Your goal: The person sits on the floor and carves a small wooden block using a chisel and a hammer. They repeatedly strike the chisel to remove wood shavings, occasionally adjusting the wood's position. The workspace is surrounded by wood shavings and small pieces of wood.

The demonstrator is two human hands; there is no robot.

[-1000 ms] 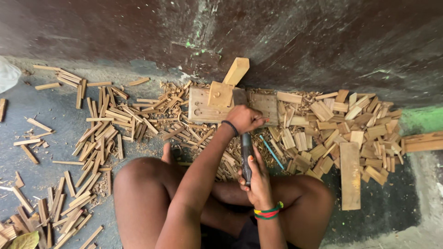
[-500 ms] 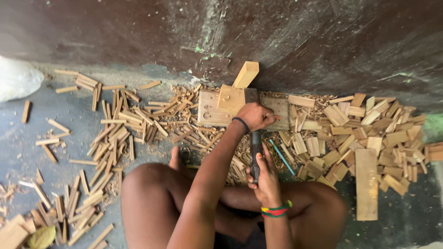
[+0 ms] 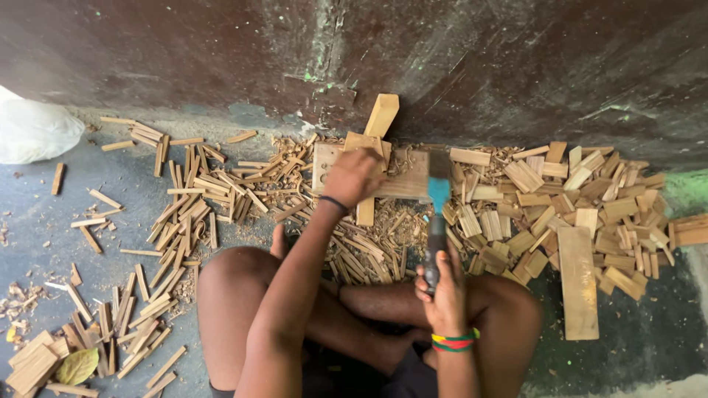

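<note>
A white plastic bag (image 3: 33,133) is lying on the floor, far to the left of the fingers (image 3: 352,163). No labels, signs or screens are showing.

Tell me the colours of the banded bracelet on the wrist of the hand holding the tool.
Head view: the banded bracelet on the right hand shows yellow, green and red.

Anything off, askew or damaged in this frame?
One thing: the left hand steadies a wood piece on the block close beside the raised blade gripped by the right hand. Scattered sticks and shavings look like ordinary offcuts.
</note>
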